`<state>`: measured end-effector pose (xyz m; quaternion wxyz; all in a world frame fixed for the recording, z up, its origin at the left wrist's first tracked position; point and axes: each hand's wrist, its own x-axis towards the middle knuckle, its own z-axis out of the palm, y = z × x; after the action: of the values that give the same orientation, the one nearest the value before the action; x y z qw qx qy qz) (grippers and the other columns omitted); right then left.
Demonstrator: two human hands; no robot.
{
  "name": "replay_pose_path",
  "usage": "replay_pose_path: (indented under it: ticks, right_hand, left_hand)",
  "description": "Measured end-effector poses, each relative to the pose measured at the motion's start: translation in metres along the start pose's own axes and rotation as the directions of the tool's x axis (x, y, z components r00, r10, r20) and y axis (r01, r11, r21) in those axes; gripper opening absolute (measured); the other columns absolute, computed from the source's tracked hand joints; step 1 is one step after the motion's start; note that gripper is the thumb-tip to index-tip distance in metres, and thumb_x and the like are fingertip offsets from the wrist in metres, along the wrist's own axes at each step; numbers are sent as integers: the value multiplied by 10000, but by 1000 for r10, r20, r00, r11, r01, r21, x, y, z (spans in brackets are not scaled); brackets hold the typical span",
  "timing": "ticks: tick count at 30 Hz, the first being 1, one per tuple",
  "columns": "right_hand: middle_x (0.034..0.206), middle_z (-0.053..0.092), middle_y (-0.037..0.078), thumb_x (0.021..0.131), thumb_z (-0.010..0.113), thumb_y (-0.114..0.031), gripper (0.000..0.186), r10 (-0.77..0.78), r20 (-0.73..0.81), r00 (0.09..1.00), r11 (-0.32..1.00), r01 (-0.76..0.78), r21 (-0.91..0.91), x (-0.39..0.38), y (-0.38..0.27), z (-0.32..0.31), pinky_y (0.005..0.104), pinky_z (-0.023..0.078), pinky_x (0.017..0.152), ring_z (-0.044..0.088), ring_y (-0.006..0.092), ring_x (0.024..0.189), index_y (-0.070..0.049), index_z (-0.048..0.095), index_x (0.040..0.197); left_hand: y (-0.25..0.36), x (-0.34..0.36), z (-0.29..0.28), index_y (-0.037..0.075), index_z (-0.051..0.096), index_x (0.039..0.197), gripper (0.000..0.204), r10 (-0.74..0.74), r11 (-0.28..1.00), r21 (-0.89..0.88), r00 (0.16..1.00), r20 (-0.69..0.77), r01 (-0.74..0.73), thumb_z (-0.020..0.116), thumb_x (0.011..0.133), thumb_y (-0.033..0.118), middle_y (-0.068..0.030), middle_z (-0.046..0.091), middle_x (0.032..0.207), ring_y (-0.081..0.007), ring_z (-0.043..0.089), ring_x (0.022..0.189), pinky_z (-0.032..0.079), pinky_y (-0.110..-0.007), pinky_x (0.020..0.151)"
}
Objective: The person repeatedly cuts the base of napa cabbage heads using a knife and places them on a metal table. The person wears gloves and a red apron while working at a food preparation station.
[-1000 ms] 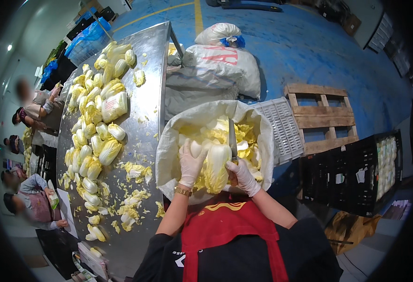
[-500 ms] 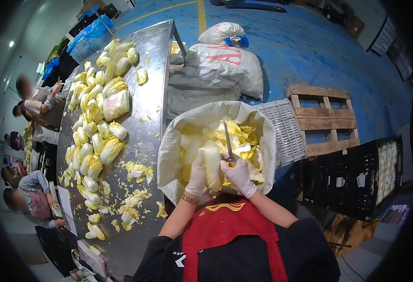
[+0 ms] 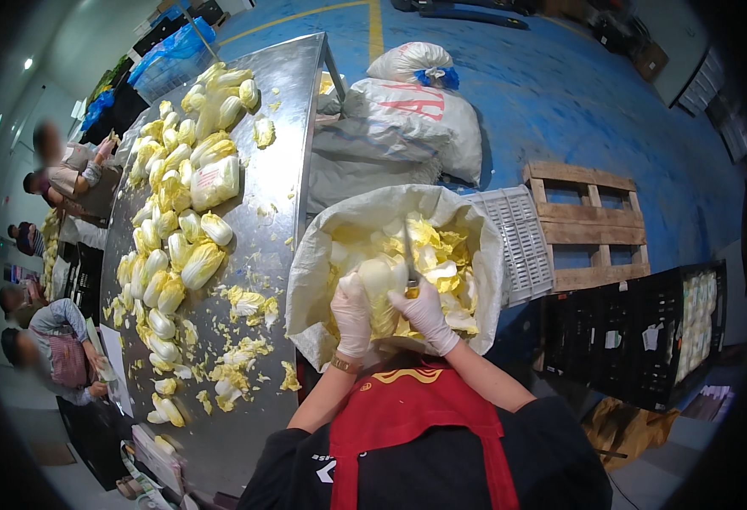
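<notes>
At the centre of the frame, the left hand (image 3: pixel 352 321), in a pale thin glove, has its fingers clamped on the side of a cabbage (image 3: pixel 380 291). The cabbage is over the open mouth of a white sack (image 3: pixel 311 270), slightly right of the frame's middle. The right hand (image 3: pixel 425 314), gloved likewise, has its fingers closed around the handle of a knife (image 3: pixel 408 252); the blade points toward the top of the frame, just beside the cabbage. Whether blade and cabbage touch cannot be determined. Loose yellow leaves (image 3: pixel 443 252) lie inside the sack.

In the left half of the frame, a metal counter (image 3: pixel 282 93) carries a long row of pale yellow cabbages (image 3: pixel 203 265), with leaf scraps (image 3: pixel 244 355) scattered near its lower part. A wrapped bundle (image 3: pixel 215 183) lies among the row.

Filled sacks (image 3: pixel 414 119) rest on the blue floor (image 3: pixel 526 93) at upper centre. Right of the white sack are a grey crate (image 3: pixel 518 242), a wooden pallet (image 3: pixel 590 215) and black crates (image 3: pixel 599 340). Co-workers (image 3: pixel 66 357) appear at the left edge.
</notes>
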<state>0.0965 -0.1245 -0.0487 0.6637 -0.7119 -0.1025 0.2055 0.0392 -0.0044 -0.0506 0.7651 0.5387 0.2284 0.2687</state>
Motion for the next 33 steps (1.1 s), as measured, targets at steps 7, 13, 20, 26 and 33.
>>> replay_pose_path:
  ticks: [7, 13, 20, 26, 33]
  right_hand:
    - [768, 627, 23, 789, 715, -211, 345, 258, 61, 964, 931, -265, 250, -2, 9, -10, 231, 456, 505, 544, 60, 577, 3, 608, 1038]
    - [740, 628, 25, 794, 710, -194, 268, 178, -261, 949, 956, -105, 272, -2, -4, -27, 228, 438, 464, 533, 54, 531, -7, 624, 966]
    - [788, 614, 44, 755, 781, -371, 659, 177, 214, 961, 972, -137, -189, -2, -31, -43, 243, 466, 523, 544, 93, 583, -58, 538, 1282]
    - [780, 616, 29, 734, 824, -251, 555, 284, 209, 936, 782, -352, 514, -6, -9, -43, 194, 381, 400, 495, 46, 509, -25, 555, 1164]
    - [775, 634, 36, 740, 810, -217, 499, 44, -29, 999, 993, -41, 107, -6, -25, -47, 220, 393, 387, 502, 75, 457, -30, 573, 1137]
  left_hand:
    - [1, -2, 4, 8, 607, 1107, 257, -136, 984, -116, 991, -12, 134, 557, 943, 200, -38, 647, 1021, -122, 614, 903, 493, -260, 829]
    - [7, 16, -16, 30, 607, 1124, 401, -403, 794, -517, 913, -55, 319, 540, 916, 367, -88, 648, 1034, -186, 631, 925, 522, -329, 822]
    - [-5, 7, -19, 38, 611, 1132, 375, -293, 928, -200, 947, 133, 315, 556, 931, 350, -66, 646, 1036, -162, 615, 913, 514, -308, 805]
    - [18, 16, -2, 9, 642, 1037, 316, -4, 996, -88, 1000, -2, 4, 523, 963, 292, -56, 653, 981, -136, 592, 914, 479, -291, 838]
    - [-22, 40, -34, -39, 511, 1264, 549, 277, 728, 638, 959, 60, -251, 612, 912, 371, -137, 609, 1152, -228, 556, 1092, 376, -329, 1016]
